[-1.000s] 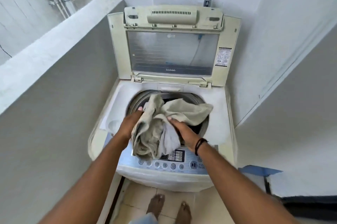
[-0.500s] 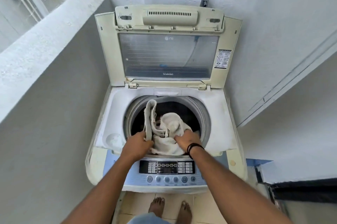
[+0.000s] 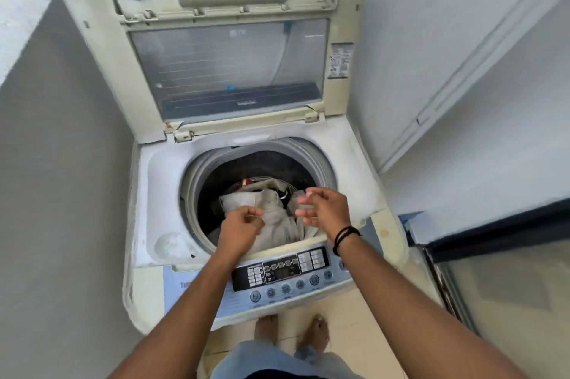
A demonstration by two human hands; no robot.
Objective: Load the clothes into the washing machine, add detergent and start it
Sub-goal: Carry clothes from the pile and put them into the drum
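A: So, the left hand (image 3: 242, 229) first. What is it doing?

B: It hangs over the near left part of the drum opening (image 3: 262, 162), fingers curled in toward the palm. Motion blur hides whether they pinch the cloth beneath or hold nothing, so that cannot be told.

A: And the right hand (image 3: 322, 209)?

B: It hovers over the near right of the opening, a black band (image 3: 345, 238) round the wrist. Its fingers are spread and loosely bent, gripping nothing; the tips are smeared by blur.

A: Where are the clothes?

B: The clothes (image 3: 271, 212) lie inside the drum, directly under and between the two hands. Mostly it is a pale, off-white bundle heaped against the near wall, with something red and dark showing behind it, deeper in.

A: And the machine around them?

B: The washing machine (image 3: 148, 181) is a top loader, cream and white, standing in a narrow corner between a grey wall on the left and white walls behind and to the right. Its lid (image 3: 222, 63) stands upright at the back, with a clear window in it and a small label on its right frame. The control panel (image 3: 283, 273) runs along the near edge, just below both wrists, with a dark display and a row of round buttons. Below it, on the pale tiled floor (image 3: 354, 317), the person's bare feet (image 3: 314, 332) show.
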